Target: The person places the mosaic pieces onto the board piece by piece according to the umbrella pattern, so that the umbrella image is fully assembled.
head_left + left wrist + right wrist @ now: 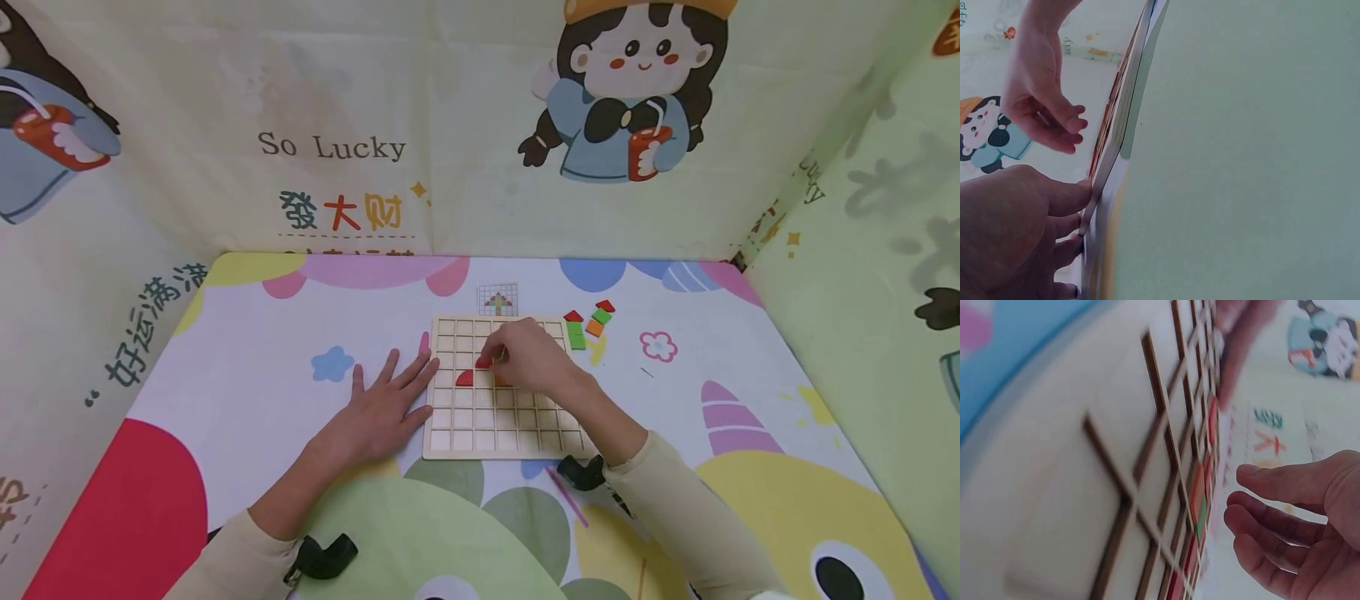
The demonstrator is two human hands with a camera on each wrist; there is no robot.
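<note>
A pale wooden grid board (457, 442) lies on the table, with a red piece (465, 378) in one of its cells. More red, orange (1197, 494) and green (1201, 519) pieces sit among the slats in the right wrist view. My left hand (390, 412) rests flat at the board's left side with fingers spread, its fingertips right at the edge. Over the middle of the board is my right hand (528, 358), partly covering the cells. Its fingers (1260, 515) are loosely bent, and nothing shows between them and the thumb.
Behind the board lies a small grid picture (498, 300) with a coloured pattern. Loose green (576, 335), red (605, 306) and orange (595, 327) pieces lie by the board's far right corner. A printed cloth wall (480, 200) stands behind the table.
</note>
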